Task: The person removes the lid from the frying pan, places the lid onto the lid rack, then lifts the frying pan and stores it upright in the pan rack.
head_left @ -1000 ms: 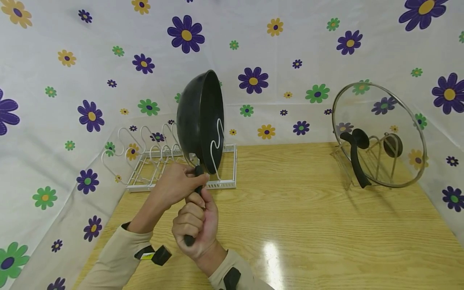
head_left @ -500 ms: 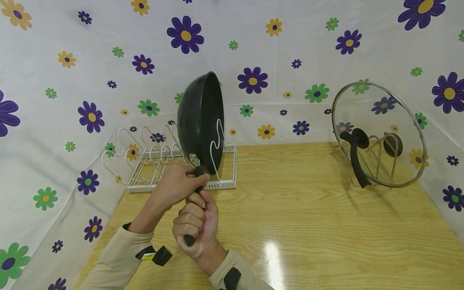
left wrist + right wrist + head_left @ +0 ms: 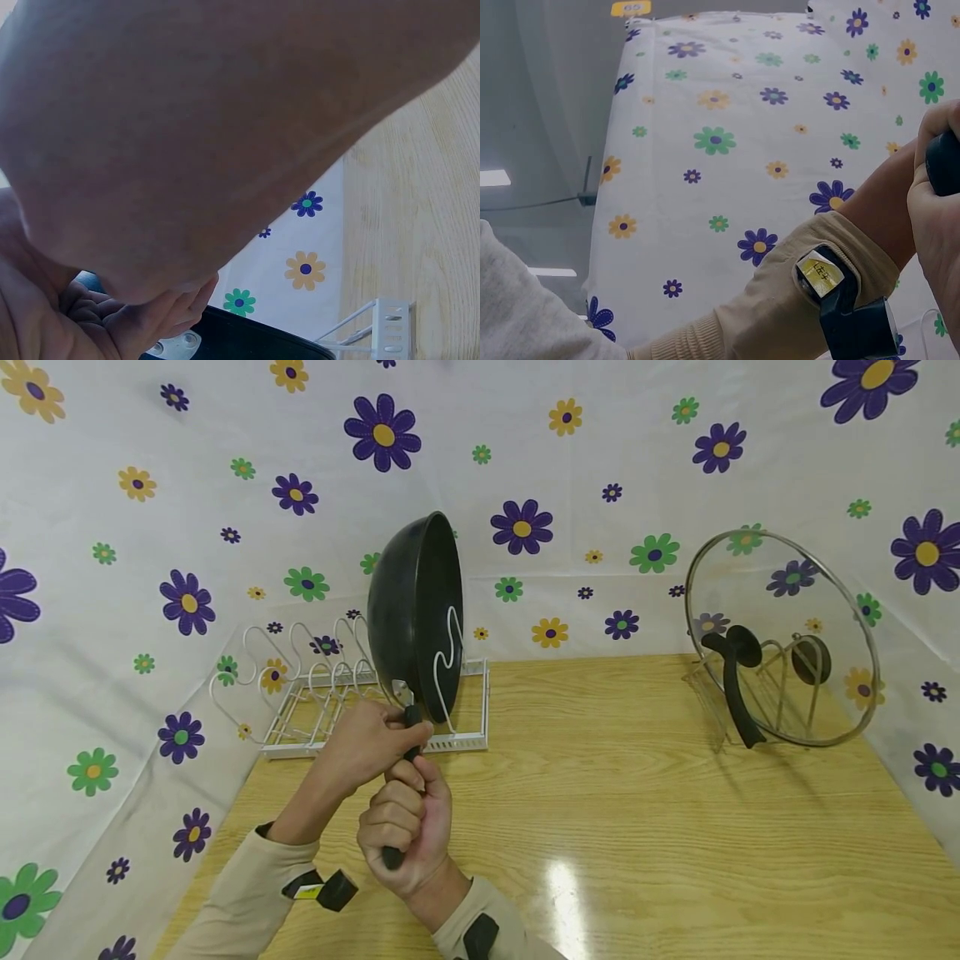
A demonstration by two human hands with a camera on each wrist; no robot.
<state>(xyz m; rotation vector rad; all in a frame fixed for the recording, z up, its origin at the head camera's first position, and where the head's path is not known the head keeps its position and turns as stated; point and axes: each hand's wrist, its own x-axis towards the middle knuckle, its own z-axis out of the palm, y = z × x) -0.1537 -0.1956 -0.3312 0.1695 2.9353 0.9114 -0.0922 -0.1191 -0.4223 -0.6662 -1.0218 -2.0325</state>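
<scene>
A black wok [image 3: 393, 602] stands on edge at the right end of the white wire rack [image 3: 300, 749], its open side facing right. One of the rack's bent wires passes in front of that open side. My left hand [image 3: 367, 739] pinches the upper part of the black handle, just below the metal bracket [image 3: 403, 692]. Below it my right hand [image 3: 405, 827] grips the handle, whose end [image 3: 392, 857] sticks out under the fingers. In the left wrist view, the wok's dark rim [image 3: 262, 341] shows beyond the hands. The right wrist view catches the handle end [image 3: 945, 161] inside the right hand.
At the right of the wooden table [image 3: 600, 827], a glass lid [image 3: 858, 610] with a black handle [image 3: 738, 702] leans in a small wire stand [image 3: 783, 693]. Flowered cloth [image 3: 600, 460] hangs behind and at the sides. Several rack slots left of the wok hold nothing.
The wok has sunk very slightly toward the rack. Both hands keep their hold on the handle and have barely moved.
</scene>
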